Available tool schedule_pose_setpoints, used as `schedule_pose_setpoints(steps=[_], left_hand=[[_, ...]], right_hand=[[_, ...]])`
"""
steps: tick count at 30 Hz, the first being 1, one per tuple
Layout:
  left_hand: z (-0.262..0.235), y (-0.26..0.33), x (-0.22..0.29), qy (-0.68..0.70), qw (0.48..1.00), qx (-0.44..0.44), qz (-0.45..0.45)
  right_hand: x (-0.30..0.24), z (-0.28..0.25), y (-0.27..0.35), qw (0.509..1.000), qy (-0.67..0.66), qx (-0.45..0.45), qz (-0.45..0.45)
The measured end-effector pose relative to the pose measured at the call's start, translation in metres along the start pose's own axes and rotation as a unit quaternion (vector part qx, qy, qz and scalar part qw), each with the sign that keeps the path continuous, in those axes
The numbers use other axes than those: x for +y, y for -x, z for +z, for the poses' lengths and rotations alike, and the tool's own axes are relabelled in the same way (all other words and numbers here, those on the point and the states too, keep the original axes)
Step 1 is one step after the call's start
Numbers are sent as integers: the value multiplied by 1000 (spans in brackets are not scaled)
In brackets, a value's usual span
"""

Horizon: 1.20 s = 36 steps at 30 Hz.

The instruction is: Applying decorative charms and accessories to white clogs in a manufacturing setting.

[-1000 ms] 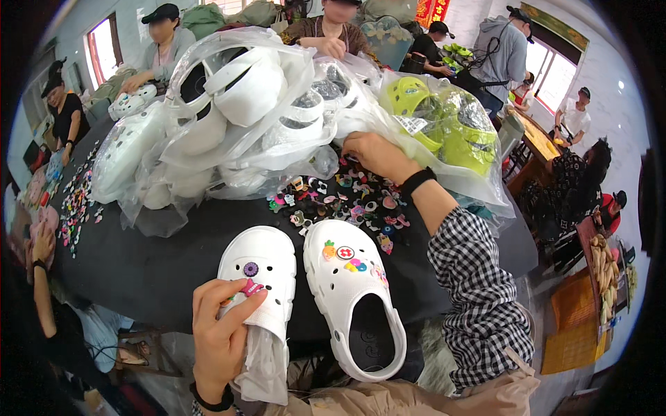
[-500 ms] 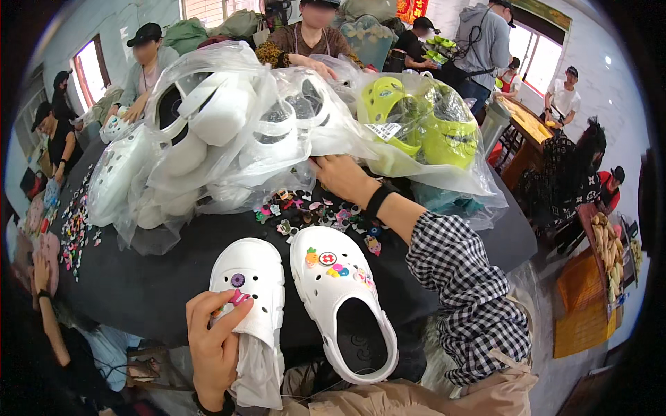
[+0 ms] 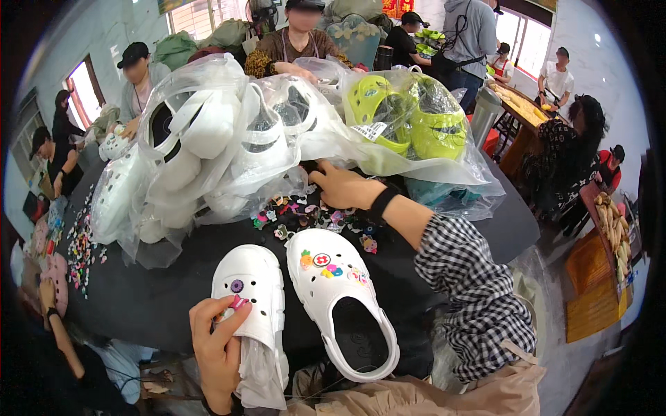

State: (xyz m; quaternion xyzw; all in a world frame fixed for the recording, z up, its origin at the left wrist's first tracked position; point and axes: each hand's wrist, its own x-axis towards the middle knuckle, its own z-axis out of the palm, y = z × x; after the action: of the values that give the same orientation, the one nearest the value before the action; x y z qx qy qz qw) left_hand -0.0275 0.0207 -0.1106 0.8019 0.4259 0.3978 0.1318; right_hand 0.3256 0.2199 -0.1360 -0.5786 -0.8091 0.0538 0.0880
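Note:
My left hand (image 3: 216, 347) is at the left white clog (image 3: 251, 277), its thumb and fingers closed on a pink shoe charm (image 3: 238, 302) against the upper. A purple round charm (image 3: 237, 286) sits on that clog, and pale wrapping (image 3: 260, 374) fills its opening. Beside it lies the right white clog (image 3: 312, 295), with several colourful charms on its toe. My right hand (image 3: 343, 186) reaches to the back edge of the charm pile (image 3: 326, 216), by the clear plastic bags. Its thumb and forefinger are apart with nothing visible between them; the other fingers are partly hidden.
Clear bags of white clogs (image 3: 208, 132) and lime-green clogs (image 3: 437, 128) stand along the back of the black table (image 3: 146, 291). More loose charms (image 3: 82, 239) lie at the left. A person (image 3: 300, 41) sits across; others work around the room.
My right hand has shifted slightly down within the view, and its thumb and forefinger have parted at the bag's edge. My left hand keeps its pinch on the pink charm. The view has tilted slightly.

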Motion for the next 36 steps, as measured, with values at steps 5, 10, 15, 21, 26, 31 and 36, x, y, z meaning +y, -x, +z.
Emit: schedule_pose_setpoints(steps=[5,10,15,21,26,31,36], left_hand=[[-4,-2,2,-19,1000,-4,0],[-5,-2,-2,-24,1000,6,11],[-2,-6,-2,-8,1000,-3,2],[0,0,-3,-17,1000,1,-6],[1,2,-5,-12,1000,-2,-6],[-2,0,-3,-17,1000,0,-14],[-1,-3,-4,-5,1000,10,-12]], right_hand=[[25,-19,35,990,-77,14,-121],[23,-35,65,980,-183,62,-37],[25,-19,57,981,-109,155,-46],[3,-14,8,996,-29,75,-25],[-5,-3,0,997,13,-68,38],[20,-8,22,981,-177,51,-59],[13,-38,47,928,-333,164,17]])
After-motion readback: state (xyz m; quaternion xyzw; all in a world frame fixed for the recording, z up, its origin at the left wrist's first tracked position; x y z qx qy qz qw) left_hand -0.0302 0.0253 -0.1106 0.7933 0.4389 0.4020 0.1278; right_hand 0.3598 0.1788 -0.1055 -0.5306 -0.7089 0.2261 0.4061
